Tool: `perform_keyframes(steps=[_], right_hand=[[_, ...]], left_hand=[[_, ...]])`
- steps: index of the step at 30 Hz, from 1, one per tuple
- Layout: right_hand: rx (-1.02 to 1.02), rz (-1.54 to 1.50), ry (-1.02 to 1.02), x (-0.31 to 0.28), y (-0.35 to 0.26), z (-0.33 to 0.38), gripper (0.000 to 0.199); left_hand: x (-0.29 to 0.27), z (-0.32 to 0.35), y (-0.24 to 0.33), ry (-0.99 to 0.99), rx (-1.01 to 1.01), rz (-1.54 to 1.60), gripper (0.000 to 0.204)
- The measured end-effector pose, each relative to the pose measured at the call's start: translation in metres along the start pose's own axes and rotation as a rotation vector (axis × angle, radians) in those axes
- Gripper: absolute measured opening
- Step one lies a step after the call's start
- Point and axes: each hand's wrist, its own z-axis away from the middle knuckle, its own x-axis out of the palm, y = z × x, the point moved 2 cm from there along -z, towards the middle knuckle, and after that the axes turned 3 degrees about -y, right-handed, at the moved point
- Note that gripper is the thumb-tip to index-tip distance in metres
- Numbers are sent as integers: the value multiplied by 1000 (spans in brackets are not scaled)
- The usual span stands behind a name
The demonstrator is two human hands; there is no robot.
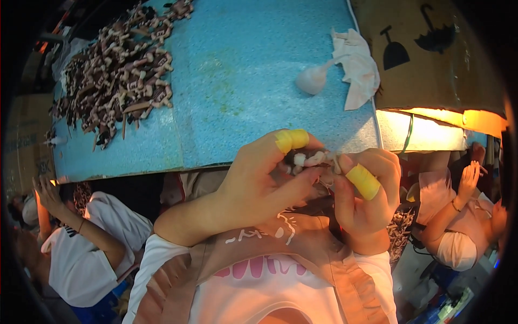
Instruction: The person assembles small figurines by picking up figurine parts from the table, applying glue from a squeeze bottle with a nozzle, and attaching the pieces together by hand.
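Pinching a small pale-and-dark moulded figure between them, two bare hands meet over the near edge of a bright blue, speckled worktop. The left hand, with yellow tape around one finger, has its thumb and fingers nearly closed on the figure's left end. The right hand, also with yellow tape on one finger, grips the other end, its remaining fingers curled. The figure is held in the air, partly hidden by the fingers, so its exact shape cannot be told.

Farther back on the worktop, to the left, lies a large heap of small brown, black and cream figures, well apart from the hands. Toward the right sits a translucent white, bulb-shaped bottle whose thin nozzle points to a crumpled white cloth just beside it. Beyond the cloth is a brown cardboard sheet with black printed symbols. Below the hands, the wearer has a brown ruffled apron. Other people sit at both sides, in light clothing.
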Motion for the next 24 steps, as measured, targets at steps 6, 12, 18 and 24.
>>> perform_keyframes(steps=[6, 12, 18, 24], right_hand=[[75, -114, -37, -1, 5, -1, 28], [136, -186, -68, 0, 5, -2, 27], [12, 89, -79, 2, -4, 3, 29], [-38, 119, -33, 4, -8, 5, 32]], left_hand=[[-6, -2, 0, 26, 209, -227, 31], [-7, -3, 1, 20, 255, -310, 32], [-5, -6, -1, 37, 293, -286, 34], [-10, -7, 2, -72, 276, -127, 34]])
